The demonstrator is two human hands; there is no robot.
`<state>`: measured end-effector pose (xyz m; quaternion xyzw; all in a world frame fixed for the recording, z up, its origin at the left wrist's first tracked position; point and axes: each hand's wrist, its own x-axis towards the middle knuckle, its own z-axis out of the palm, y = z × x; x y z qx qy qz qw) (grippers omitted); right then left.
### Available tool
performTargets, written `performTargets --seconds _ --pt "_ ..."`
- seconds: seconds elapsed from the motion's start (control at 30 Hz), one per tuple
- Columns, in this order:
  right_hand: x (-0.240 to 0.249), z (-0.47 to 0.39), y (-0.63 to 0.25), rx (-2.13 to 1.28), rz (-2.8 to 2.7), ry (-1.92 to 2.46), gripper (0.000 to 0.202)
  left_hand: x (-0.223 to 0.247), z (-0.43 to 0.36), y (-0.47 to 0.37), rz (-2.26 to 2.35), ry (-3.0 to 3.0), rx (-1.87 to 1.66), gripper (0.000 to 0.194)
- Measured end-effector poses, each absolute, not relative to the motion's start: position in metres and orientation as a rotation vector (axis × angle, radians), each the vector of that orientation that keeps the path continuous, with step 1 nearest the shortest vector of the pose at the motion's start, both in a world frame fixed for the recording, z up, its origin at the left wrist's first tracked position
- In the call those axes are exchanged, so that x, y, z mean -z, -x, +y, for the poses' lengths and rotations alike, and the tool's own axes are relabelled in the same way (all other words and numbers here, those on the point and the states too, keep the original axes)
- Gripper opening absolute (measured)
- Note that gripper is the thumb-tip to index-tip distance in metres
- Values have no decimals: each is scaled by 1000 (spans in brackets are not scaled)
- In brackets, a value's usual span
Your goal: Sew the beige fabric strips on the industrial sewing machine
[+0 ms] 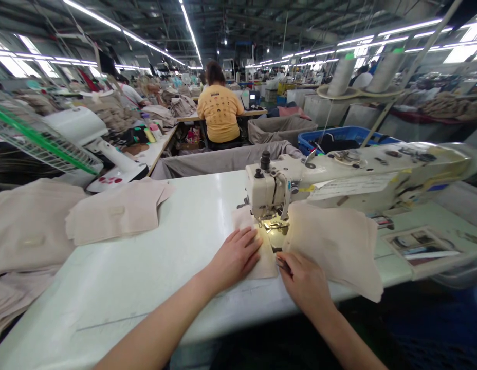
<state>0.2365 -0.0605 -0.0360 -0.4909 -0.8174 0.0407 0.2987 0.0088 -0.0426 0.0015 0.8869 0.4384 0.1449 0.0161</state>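
At far left, a large pile of pale beige fabric point(34, 221) lies at the edge of a light green-white tabletop point(165, 272). Just right of it is a smaller stack of beige pieces point(115, 213) with a small tab on the top piece. Behind them stand a wire rack with a green edge point(41, 139) and a white fan-like device point(80, 126). The left hand point(238, 252) lies palm down, fingers extended and slightly bent, pressing on a narrow beige fabric piece point(266, 259) below the head of a white sewing machine point(267, 190). A light glows over the metal plate by the needle area. Farther back, a person in a yellow shirt point(220, 110) sits facing away. Right of the narrow piece, the right hand point(279, 257) is curled, thumb and forefinger brought together near the piece's edge; a small dark shape shows between the fingers, but what it is cannot be told. Beside this hand, larger beige panels point(334, 246) lean against the machine and overhang the tabletop's near edge. At far right is a shallow tray of small items point(419, 246); behind the machine, a blue basket point(362, 134).
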Motion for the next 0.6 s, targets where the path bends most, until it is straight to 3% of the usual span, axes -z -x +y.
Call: performTargets --seconds 0.43,0.57,0.6 --pt "37 -61 -238 -58 -2205 1276 24 -17 -69 7 1430 -2751 -322 38" --pt "39 -61 -239 -37 -2188 1264 24 -38 -100 -10 1552 -2639 -133 51" --pt "39 -61 -238 -38 -2189 1259 23 -40 -102 -15 1564 -2605 -54 46"
